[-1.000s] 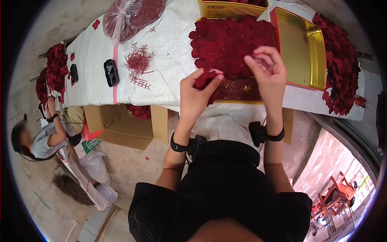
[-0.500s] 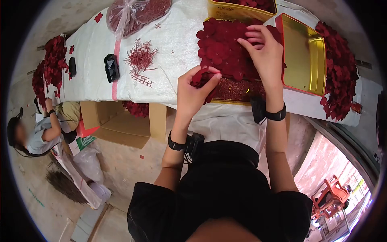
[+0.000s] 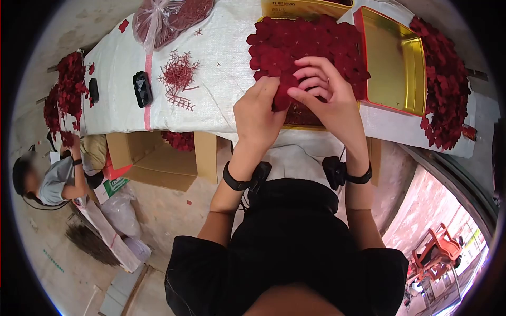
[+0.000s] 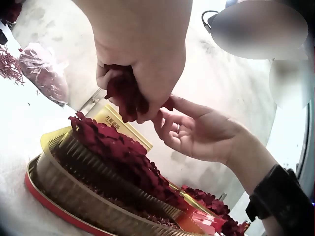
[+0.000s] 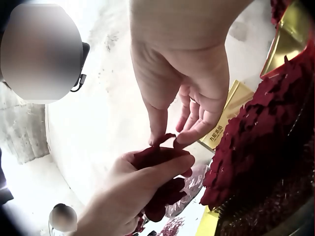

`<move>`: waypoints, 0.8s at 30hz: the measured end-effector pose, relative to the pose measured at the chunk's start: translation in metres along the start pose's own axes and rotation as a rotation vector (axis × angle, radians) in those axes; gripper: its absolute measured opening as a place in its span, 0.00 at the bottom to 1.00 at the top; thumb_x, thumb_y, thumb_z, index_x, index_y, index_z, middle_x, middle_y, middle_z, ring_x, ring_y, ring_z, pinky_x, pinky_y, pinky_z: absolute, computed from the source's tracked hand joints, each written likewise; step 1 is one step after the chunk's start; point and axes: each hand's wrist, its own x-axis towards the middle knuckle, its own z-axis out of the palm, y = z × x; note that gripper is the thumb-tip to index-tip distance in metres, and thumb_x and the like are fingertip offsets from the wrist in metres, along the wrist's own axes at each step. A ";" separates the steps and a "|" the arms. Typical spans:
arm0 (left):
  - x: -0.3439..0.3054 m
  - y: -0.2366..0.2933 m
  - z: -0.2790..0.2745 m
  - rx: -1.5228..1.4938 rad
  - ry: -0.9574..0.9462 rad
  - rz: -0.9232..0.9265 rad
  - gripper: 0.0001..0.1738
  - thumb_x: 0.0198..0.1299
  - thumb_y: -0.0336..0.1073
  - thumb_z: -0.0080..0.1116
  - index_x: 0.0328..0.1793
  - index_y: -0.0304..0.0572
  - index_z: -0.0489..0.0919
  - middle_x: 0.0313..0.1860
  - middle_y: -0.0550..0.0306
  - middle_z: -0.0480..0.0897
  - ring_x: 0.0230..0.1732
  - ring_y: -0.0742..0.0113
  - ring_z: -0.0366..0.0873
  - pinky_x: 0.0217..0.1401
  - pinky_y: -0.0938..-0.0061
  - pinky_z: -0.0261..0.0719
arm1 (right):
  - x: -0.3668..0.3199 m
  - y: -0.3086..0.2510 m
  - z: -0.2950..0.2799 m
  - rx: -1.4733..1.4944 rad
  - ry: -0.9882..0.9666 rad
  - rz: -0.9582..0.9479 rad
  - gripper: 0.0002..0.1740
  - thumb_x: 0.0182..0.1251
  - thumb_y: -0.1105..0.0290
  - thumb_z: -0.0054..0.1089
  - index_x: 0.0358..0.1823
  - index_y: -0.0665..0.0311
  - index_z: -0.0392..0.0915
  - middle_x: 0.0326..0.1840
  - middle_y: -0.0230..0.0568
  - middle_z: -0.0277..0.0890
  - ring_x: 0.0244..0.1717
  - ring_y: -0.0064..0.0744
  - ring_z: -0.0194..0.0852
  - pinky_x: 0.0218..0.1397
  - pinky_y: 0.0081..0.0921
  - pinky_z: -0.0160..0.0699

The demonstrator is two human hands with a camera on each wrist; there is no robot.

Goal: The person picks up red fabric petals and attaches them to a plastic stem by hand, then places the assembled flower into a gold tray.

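My left hand (image 3: 256, 117) grips a bundle of dark red petal pieces (image 3: 282, 95) just over the near edge of a gold tray (image 3: 305, 126). Facing it from the right, my right hand (image 3: 337, 108) has its thumb and index finger at the bundle. The right wrist view shows them pinching the edge of one petal piece (image 5: 166, 139), its other fingers loosely bent. Rows of red flower pieces (image 3: 316, 45) cover most of the tray, with a dark bristly strip showing at the near side. In the left wrist view the bundle (image 4: 127, 93) hangs beneath my left palm.
A gold tin box (image 3: 308, 9) stands behind the tray and an empty red-rimmed one (image 3: 390, 63) to its right. Red petals are heaped (image 3: 443, 79) further right. Leftward lie red stems (image 3: 179, 73), a black device (image 3: 142, 89) and a tied bag (image 3: 171, 21). Another person (image 3: 50, 184) sits far left.
My right hand has come down and left from over the flower-covered tray to the bundle in my left hand, and now pinches a piece there. The left hand keeps its grip, turned more palm-down.
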 end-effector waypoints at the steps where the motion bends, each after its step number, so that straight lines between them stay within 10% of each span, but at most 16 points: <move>1: -0.001 0.000 0.001 0.005 -0.015 0.002 0.25 0.35 0.24 0.66 0.45 0.39 0.74 0.36 0.51 0.77 0.35 0.49 0.77 0.34 0.64 0.75 | -0.001 0.004 -0.001 0.067 -0.023 0.015 0.23 0.52 0.77 0.68 0.50 0.64 0.71 0.37 0.35 0.76 0.35 0.17 0.73 0.37 0.14 0.74; 6: -0.003 0.001 0.001 0.017 -0.070 -0.031 0.23 0.36 0.25 0.67 0.43 0.39 0.75 0.34 0.53 0.79 0.32 0.55 0.79 0.32 0.70 0.75 | -0.002 0.013 -0.009 0.274 -0.060 0.030 0.23 0.52 0.80 0.66 0.51 0.64 0.71 0.38 0.33 0.76 0.35 0.15 0.73 0.40 0.13 0.74; 12: 0.001 0.019 -0.002 -0.635 -0.174 -0.419 0.11 0.53 0.27 0.65 0.43 0.35 0.79 0.32 0.64 0.81 0.27 0.84 0.72 0.28 0.85 0.71 | -0.007 0.006 -0.034 0.309 0.113 0.040 0.23 0.52 0.81 0.66 0.51 0.65 0.71 0.36 0.34 0.76 0.36 0.16 0.75 0.39 0.12 0.74; 18: 0.004 0.011 0.006 -1.158 -0.266 -0.689 0.12 0.54 0.27 0.65 0.44 0.33 0.79 0.28 0.65 0.79 0.23 0.83 0.71 0.24 0.87 0.68 | -0.016 0.013 -0.043 0.338 0.092 0.110 0.21 0.52 0.80 0.67 0.48 0.65 0.73 0.36 0.35 0.77 0.36 0.17 0.76 0.39 0.12 0.74; 24: 0.007 0.009 0.015 -1.026 -0.213 -0.614 0.09 0.53 0.25 0.65 0.41 0.33 0.80 0.24 0.64 0.79 0.18 0.84 0.69 0.15 0.86 0.60 | -0.020 0.025 -0.037 0.281 0.093 0.115 0.15 0.54 0.80 0.65 0.44 0.67 0.75 0.35 0.35 0.79 0.34 0.17 0.76 0.39 0.13 0.75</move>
